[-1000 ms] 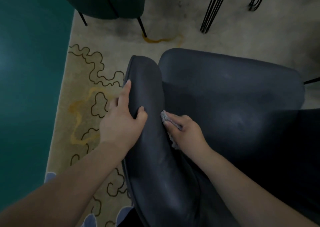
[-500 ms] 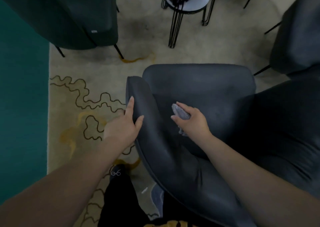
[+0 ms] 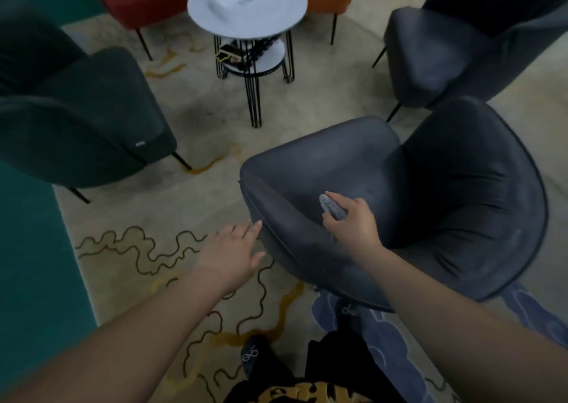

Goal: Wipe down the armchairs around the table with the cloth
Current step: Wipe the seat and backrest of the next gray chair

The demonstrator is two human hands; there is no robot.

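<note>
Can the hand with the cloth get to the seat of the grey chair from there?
Probably yes. The right hand holds the cloth just above the grey chair's seat, with nothing between them.

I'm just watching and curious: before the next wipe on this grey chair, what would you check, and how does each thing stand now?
1. Cloth gripped in the right hand: ok.
2. Cloth touching the grey armchair: cannot tell; it sits close above the seat by the armrest.
3. Left hand steadying the chair: not ok; fingers straight, only the tips near the armrest's outer edge.
4. Seat bare of loose items: ok.
5. Round table away from both arms: ok.
6. Other armchairs wiped: cannot tell.
</note>
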